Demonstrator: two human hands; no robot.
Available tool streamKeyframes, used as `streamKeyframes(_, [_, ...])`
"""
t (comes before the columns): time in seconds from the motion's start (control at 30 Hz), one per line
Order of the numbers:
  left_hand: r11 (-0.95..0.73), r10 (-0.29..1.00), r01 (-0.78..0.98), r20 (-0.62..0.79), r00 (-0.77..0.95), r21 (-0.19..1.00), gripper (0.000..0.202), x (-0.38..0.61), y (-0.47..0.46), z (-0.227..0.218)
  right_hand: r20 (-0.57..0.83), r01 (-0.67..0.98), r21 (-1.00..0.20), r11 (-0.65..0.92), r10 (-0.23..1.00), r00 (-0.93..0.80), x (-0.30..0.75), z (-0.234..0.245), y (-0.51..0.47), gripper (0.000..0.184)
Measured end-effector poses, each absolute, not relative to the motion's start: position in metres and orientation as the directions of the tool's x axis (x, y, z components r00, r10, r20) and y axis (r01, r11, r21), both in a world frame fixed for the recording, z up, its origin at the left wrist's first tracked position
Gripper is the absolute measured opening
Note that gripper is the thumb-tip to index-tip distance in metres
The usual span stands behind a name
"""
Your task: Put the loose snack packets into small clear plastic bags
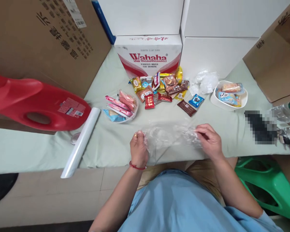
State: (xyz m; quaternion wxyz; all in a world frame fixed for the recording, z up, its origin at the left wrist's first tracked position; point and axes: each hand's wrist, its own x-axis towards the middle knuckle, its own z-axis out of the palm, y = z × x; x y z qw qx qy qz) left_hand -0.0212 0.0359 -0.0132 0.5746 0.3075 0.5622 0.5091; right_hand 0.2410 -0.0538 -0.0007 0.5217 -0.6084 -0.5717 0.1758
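Note:
A thin, crinkled sheet of clear plastic film [170, 137] is stretched between my two hands over the front of the table. My left hand [139, 145], with a red string bracelet on its wrist, pinches one end. At the other end, the fingers of my right hand [209, 140] are closed on the film. Behind it lies a loose heap of wrapped snacks [170, 85]. To the left of that heap stands a clear bowl [136, 112] of pink and blue packets. A white bowl [218, 104] with wrapped snacks in it is at the right.
A white roll [81, 143] lies at the left, overhanging the table edge near a red plastic jug [36, 103]. Crumpled clear plastic [206, 83] sits behind the snacks. A Wahaha carton [149, 58] stands at the back. Keys [286, 139] are at the right, above a green stool [263, 183].

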Motion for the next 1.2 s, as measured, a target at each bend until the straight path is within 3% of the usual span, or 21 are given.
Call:
streamKeyframes(0.1, [0.313, 0.947, -0.116, -0.318, -0.031, 0.943, 0.049, -0.031, 0.038, -0.01, 0.188, 0.413, -0.911, -0.007, 0.882, 0.431, 0.271, -0.016, -0.063, 0.012])
streamKeyframes(0.2, [0.273, 0.961, -0.006, -0.272, 0.052, 0.962, 0.05, -0.036, 0.038, -0.007, 0.009, 0.355, -0.919, -0.17, 0.892, 0.452, 0.287, -0.024, -0.064, 0.022])
streamKeyframes(0.3, [0.225, 0.973, 0.024, -0.226, 0.049, 0.974, 0.048, -0.038, 0.036, -0.006, 0.071, 0.416, -0.885, -0.209, 0.823, 0.564, 0.287, -0.011, -0.059, 0.024])
streamKeyframes(0.37, [0.228, 0.972, 0.034, -0.23, 0.044, 0.973, 0.05, -0.037, 0.034, -0.005, 0.22, 0.503, -0.851, -0.154, 0.764, 0.607, 0.276, 0.006, -0.052, 0.022])
streamKeyframes(0.43, [0.26, 0.964, 0.031, -0.261, 0.046, 0.965, 0.056, -0.035, 0.032, -0.002, 0.34, 0.577, -0.816, -0.031, 0.782, 0.522, 0.259, 0.023, -0.044, 0.018])
streamKeyframes(0.57, [0.313, 0.947, -0.003, -0.312, 0.072, 0.95, 0.065, -0.033, 0.029, 0.005, 0.406, 0.612, -0.742, 0.274, 0.91, 0.084, 0.21, 0.035, -0.023, 0.018])
streamKeyframes(0.67, [0.322, 0.943, -0.017, -0.319, 0.094, 0.947, 0.066, -0.034, 0.027, 0.009, 0.363, 0.634, -0.681, 0.367, 0.921, -0.143, 0.177, 0.02, 0.0, 0.023])
streamKeyframes(0.8, [0.337, 0.937, -0.045, -0.33, 0.117, 0.941, 0.063, -0.041, 0.027, 0.004, 0.261, 0.626, -0.71, 0.322, 0.946, -0.191, 0.156, -0.003, 0.033, 0.037])
streamKeyframes(0.93, [0.388, 0.92, -0.161, -0.374, 0.114, 0.907, 0.07, -0.048, 0.031, -0.006, 0.249, 0.451, -0.829, 0.33, 0.941, -0.231, 0.156, -0.005, 0.05, 0.013])
streamKeyframes(1.0, [0.409, 0.912, -0.285, -0.399, 0.097, 0.867, 0.075, -0.049, 0.033, -0.009, 0.287, 0.412, -0.84, 0.354, 0.933, -0.216, 0.158, 0.0, 0.051, 0.014])
streamKeyframes(1.2, [0.394, 0.919, -0.304, -0.382, 0.099, 0.867, 0.04, -0.05, 0.041, -0.009, 0.374, 0.446, -0.792, 0.418, 0.908, -0.186, 0.157, 0.015, 0.042, 0.02])
